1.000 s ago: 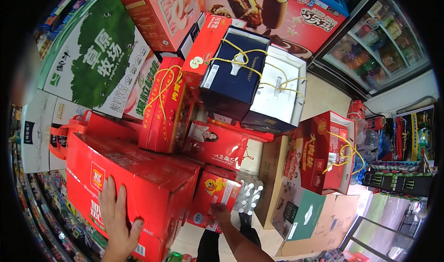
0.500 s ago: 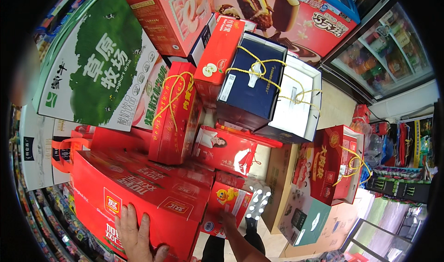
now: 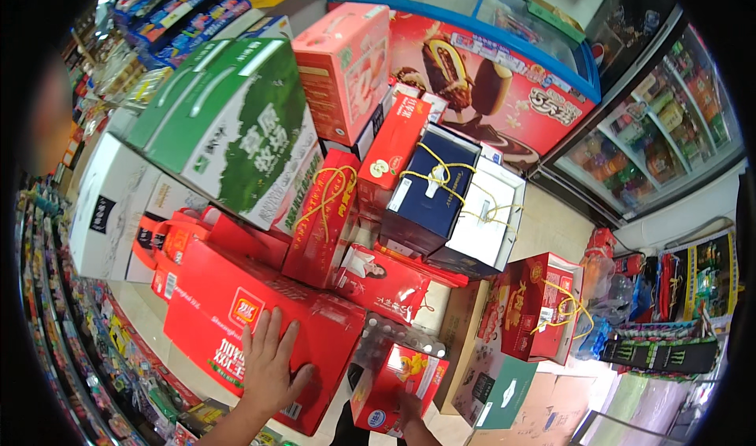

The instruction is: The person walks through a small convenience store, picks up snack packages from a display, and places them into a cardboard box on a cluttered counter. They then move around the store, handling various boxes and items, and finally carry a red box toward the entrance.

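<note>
My left hand (image 3: 272, 367) lies flat on the near face of a big red carton (image 3: 228, 281), its fingers spread. My right hand (image 3: 409, 413) grips the near side of a small red box (image 3: 394, 371) with a yellow cartoon duck printed on it; some of its fingers are dark and hard to make out. The small box is just right of the big carton, above my dark-clad leg. Behind it shows a grey, white-dotted surface (image 3: 402, 334). Beyond the big carton a slim red gift box with yellow cord (image 3: 323, 225) stands upright.
A green-and-white drink carton (image 3: 244, 131) and a pink box (image 3: 346, 76) rise at the far left. Corded navy (image 3: 429, 194) and white (image 3: 488, 210) gift boxes stand centrally. A corded red gift box (image 3: 543, 312) sits right. A chest freezer (image 3: 504, 92) and shelves (image 3: 71, 351) border the area.
The view has shifted, showing more of the freezer and left shelves. The small red box has come nearer and tilted, with my right hand on it. My left hand stays on the big carton.
</note>
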A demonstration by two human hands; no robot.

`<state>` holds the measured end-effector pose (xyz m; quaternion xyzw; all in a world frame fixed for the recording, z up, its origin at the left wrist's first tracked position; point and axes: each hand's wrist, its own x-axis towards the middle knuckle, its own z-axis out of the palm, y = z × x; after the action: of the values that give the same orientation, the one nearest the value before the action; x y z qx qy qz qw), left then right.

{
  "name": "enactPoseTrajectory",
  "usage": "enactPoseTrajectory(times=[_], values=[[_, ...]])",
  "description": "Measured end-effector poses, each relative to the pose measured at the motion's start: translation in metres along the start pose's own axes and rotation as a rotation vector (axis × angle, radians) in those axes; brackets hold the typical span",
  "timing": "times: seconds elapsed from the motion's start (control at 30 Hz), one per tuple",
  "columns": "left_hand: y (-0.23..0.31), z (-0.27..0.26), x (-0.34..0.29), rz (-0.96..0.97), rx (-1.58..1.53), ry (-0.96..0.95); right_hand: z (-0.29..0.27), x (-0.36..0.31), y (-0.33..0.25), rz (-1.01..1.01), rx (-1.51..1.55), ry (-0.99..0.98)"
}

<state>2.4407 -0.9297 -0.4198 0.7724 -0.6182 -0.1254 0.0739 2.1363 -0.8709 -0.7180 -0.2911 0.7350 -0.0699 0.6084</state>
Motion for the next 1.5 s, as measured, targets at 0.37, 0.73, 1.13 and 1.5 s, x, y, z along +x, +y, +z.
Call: enactPoseTrajectory(times=[0.37,0.73,1.13,1.5], values=[[-0.005,-0.003,-0.012,0.03,-0.003,0.091,-0.08,-0.133,-0.067,0.116,0.458,0.073],[-0.01,0.007,-0.019,0.08,-0.01,0.257,-0.129,-0.278,-0.181,-0.181,0.586,-0.05],[-0.052,-0.046,-0.085,0.078,-1.663,0.141,-0.077,-0.462,-0.333,-0.56,0.476,-0.582],[-0.09,-0.065,-0.109,-0.235,-1.793,1.047,0.105,-0.452,-0.399,-0.503,0.366,-0.823]])
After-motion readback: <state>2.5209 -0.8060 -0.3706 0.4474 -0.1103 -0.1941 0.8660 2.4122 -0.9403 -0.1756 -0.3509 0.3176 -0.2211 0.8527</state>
